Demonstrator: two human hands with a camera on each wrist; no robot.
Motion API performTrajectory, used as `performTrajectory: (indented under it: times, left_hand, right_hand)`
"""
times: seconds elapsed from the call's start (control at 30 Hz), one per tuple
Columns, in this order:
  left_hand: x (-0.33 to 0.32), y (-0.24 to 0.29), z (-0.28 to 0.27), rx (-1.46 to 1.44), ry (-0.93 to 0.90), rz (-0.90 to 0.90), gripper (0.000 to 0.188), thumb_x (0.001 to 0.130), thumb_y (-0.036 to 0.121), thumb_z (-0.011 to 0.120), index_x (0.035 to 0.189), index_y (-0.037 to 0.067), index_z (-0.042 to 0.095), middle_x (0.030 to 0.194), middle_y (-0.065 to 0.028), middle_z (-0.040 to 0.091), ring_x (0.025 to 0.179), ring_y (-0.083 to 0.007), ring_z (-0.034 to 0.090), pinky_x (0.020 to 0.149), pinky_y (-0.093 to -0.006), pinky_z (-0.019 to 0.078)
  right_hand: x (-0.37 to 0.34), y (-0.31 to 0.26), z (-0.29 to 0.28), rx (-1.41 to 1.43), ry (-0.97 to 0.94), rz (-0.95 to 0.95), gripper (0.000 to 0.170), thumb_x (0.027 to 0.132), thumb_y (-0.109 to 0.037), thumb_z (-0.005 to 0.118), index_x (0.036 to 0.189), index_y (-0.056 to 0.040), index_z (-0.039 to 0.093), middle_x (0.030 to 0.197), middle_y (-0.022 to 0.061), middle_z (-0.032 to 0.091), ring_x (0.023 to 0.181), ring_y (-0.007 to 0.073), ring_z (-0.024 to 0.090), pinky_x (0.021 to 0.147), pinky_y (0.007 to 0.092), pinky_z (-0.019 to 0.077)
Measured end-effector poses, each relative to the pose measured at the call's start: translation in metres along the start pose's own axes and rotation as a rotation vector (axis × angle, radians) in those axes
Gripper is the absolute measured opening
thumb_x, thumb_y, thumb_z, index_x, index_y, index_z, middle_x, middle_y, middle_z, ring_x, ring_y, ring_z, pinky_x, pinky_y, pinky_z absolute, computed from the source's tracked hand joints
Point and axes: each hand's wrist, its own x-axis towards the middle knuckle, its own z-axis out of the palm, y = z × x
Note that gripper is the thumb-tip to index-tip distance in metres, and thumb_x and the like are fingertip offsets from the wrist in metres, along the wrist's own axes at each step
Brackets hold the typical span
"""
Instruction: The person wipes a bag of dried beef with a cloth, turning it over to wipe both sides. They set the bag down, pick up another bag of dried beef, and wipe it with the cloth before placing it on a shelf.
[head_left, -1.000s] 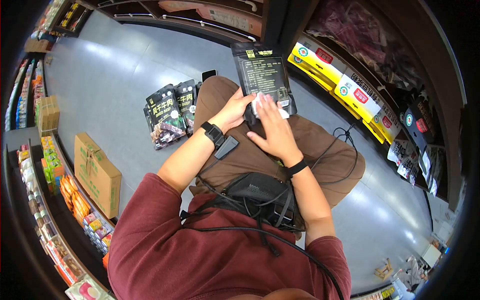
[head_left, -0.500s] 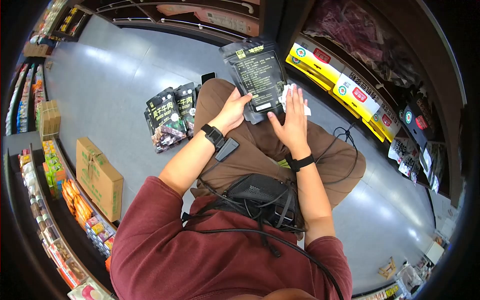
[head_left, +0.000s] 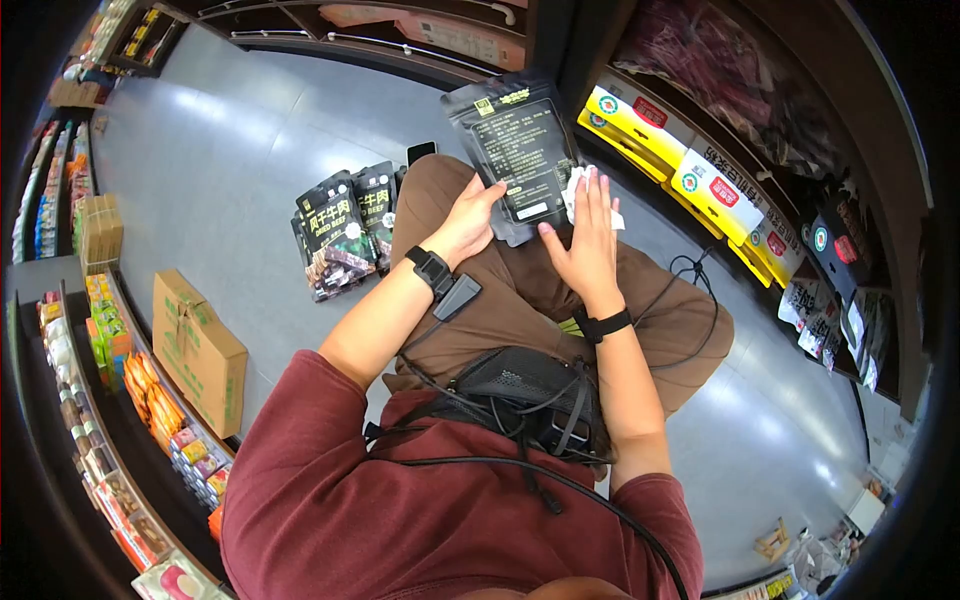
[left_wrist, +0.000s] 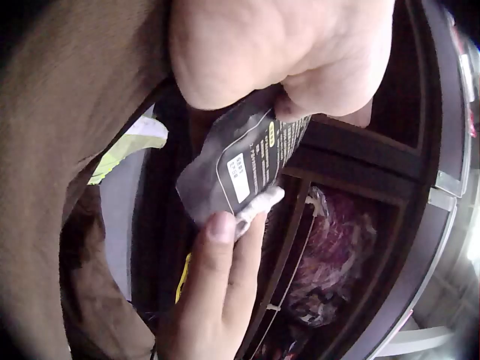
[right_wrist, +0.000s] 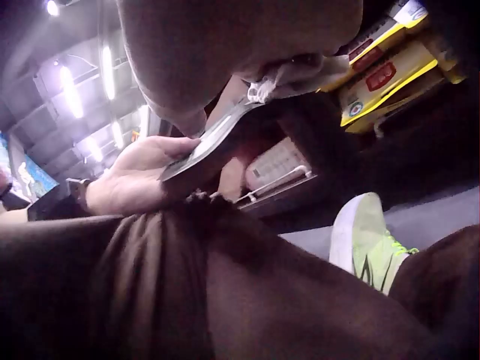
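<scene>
My left hand [head_left: 468, 222] grips a black printed pouch [head_left: 518, 150] by its lower left edge, thumb on the printed face. The pouch stands tilted above my crossed legs, its text and white label facing me. My right hand [head_left: 590, 245] lies along the pouch's lower right edge, fingers straight, pressing a crumpled white tissue [head_left: 574, 192] there. In the left wrist view, the right thumb [left_wrist: 217, 229] is at the pouch's lower corner beside the tissue [left_wrist: 261, 204]. The right wrist view shows the pouch [right_wrist: 214, 142] edge-on, with the tissue [right_wrist: 281, 81] under the right hand.
Several black dried beef pouches [head_left: 335, 235] lie overlapping on the floor at left, near a phone [head_left: 422, 153]. Shelves with yellow-and-white packs [head_left: 715, 190] stand close on the right. A cardboard box [head_left: 200, 350] is at left. A black cable [head_left: 705, 290] loops over my right knee.
My right hand has moved with the tissue from the pouch's lower front to its right edge. The pouch has tilted and shifted slightly left; my left hand keeps its hold.
</scene>
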Motion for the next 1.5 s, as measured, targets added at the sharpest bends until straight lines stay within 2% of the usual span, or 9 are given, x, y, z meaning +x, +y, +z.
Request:
performTrajectory:
  times: [0.17, 0.3, 0.33, 0.5, 0.6, 0.93, 1.17, 1.37, 1.5]
  left_hand:
    - [0.004, 0.001, -0.004, -0.09, 0.032, -0.039, 0.03, 0.103, 0.007, 0.043, 0.133, 0.007, 0.046, 0.13, -0.0103, 0.056, 0.118, -0.0248, 0.056, 0.101, -0.0435, 0.0476]
    - [0.002, 0.003, -0.003, -0.178, 0.018, -0.032, 0.027, 0.103, 0.007, 0.04, 0.13, 0.006, 0.044, 0.127, -0.0126, 0.056, 0.114, -0.0282, 0.059, 0.099, -0.0431, 0.0499]
    - [0.005, -0.001, -0.008, -0.159, 0.041, -0.025, 0.028, 0.103, 0.007, 0.041, 0.131, 0.006, 0.044, 0.128, -0.0117, 0.057, 0.116, -0.0267, 0.058, 0.101, -0.0433, 0.0482]
    - [0.007, 0.002, -0.003, -0.169, 0.073, -0.015, 0.031, 0.102, 0.004, 0.042, 0.132, 0.007, 0.046, 0.131, -0.01, 0.056, 0.122, -0.0235, 0.054, 0.104, -0.0423, 0.0441]
    - [0.006, 0.001, -0.005, -0.175, 0.051, -0.014, 0.029, 0.103, 0.005, 0.042, 0.131, 0.005, 0.045, 0.131, -0.011, 0.055, 0.121, -0.0258, 0.056, 0.103, -0.0449, 0.0473]
    - [0.007, -0.006, -0.006, 0.005, 0.012, 0.047, 0.037, 0.102, 0.004, 0.044, 0.139, 0.006, 0.043, 0.138, -0.0071, 0.052, 0.126, -0.021, 0.05, 0.108, -0.038, 0.0383]
    - [0.005, -0.008, -0.005, 0.244, -0.137, -0.017, 0.037, 0.102, 0.004, 0.044, 0.138, 0.004, 0.045, 0.136, -0.0061, 0.055, 0.125, -0.017, 0.049, 0.108, -0.0336, 0.0359]
    - [0.005, -0.007, -0.006, 0.195, -0.066, 0.022, 0.035, 0.101, 0.003, 0.044, 0.136, 0.003, 0.047, 0.132, -0.0063, 0.057, 0.122, -0.0162, 0.05, 0.107, -0.033, 0.0372]
    - [0.005, -0.002, -0.006, 0.023, 0.045, 0.035, 0.033, 0.101, 0.003, 0.044, 0.133, 0.004, 0.05, 0.13, -0.0065, 0.058, 0.12, -0.0166, 0.051, 0.105, -0.0328, 0.0381]
  right_hand:
    - [-0.009, -0.035, 0.004, 0.048, -0.293, -0.329, 0.084, 0.08, -0.038, 0.072, 0.146, 0.002, 0.037, 0.156, 0.0201, 0.03, 0.147, 0.0343, 0.025, 0.119, 0.0545, 0.0167]
    - [-0.006, -0.035, 0.001, 0.016, -0.273, -0.369, 0.076, 0.081, -0.034, 0.072, 0.143, -0.0036, 0.043, 0.156, 0.0117, 0.034, 0.146, 0.0297, 0.027, 0.119, 0.0537, 0.0196]
    - [-0.007, -0.034, -0.001, -0.002, -0.246, -0.327, 0.074, 0.081, -0.033, 0.073, 0.143, -0.0049, 0.045, 0.156, 0.0098, 0.034, 0.146, 0.0291, 0.028, 0.118, 0.0547, 0.0199]
    - [-0.002, -0.016, -0.004, -0.089, -0.001, -0.066, 0.088, 0.079, -0.038, 0.074, 0.147, 0.0025, 0.035, 0.157, 0.0206, 0.028, 0.148, 0.0333, 0.023, 0.117, 0.0592, 0.0131]
    - [0.001, -0.002, -0.004, -0.131, -0.012, -0.052, 0.089, 0.081, -0.042, 0.072, 0.147, 0.0035, 0.035, 0.158, 0.0193, 0.027, 0.149, 0.0342, 0.021, 0.117, 0.0595, 0.0104]
    - [0.001, 0.018, -0.005, -0.155, 0.005, 0.08, 0.075, 0.09, -0.037, 0.063, 0.147, 0.0019, 0.035, 0.16, 0.0184, 0.024, 0.15, 0.0357, 0.016, 0.118, 0.0572, 0.0111]
    - [0.003, 0.024, -0.006, -0.051, -0.021, 0.049, 0.073, 0.091, -0.034, 0.062, 0.149, 0.0008, 0.033, 0.16, 0.0184, 0.025, 0.149, 0.0363, 0.018, 0.118, 0.0567, 0.014]
    - [0.004, 0.025, -0.009, -0.079, -0.043, 0.043, 0.072, 0.091, -0.035, 0.062, 0.148, -0.0001, 0.035, 0.159, 0.0172, 0.028, 0.149, 0.0357, 0.02, 0.117, 0.0566, 0.015]
    - [0.005, 0.024, -0.014, -0.084, -0.054, 0.001, 0.063, 0.091, -0.036, 0.063, 0.14, 0.0006, 0.049, 0.152, 0.0159, 0.04, 0.146, 0.0347, 0.028, 0.117, 0.0554, 0.0177]
